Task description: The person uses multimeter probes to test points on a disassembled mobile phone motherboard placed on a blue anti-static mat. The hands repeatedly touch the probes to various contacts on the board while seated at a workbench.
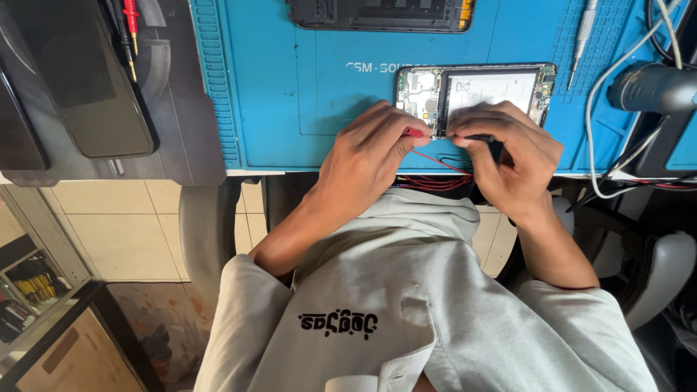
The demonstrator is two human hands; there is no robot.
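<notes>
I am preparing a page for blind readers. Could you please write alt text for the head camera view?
A person's left hand holds a red probe and the right hand a black probe, both tips at the near edge of an opened phone on a blue work mat. Red wires hang below the table edge.

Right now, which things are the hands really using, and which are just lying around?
In use:
left hand holding a red probe
right hand holding a black probe
opened phone

Lying about:
dark phone frame
screwdriver
spare red probe
white cable
</notes>
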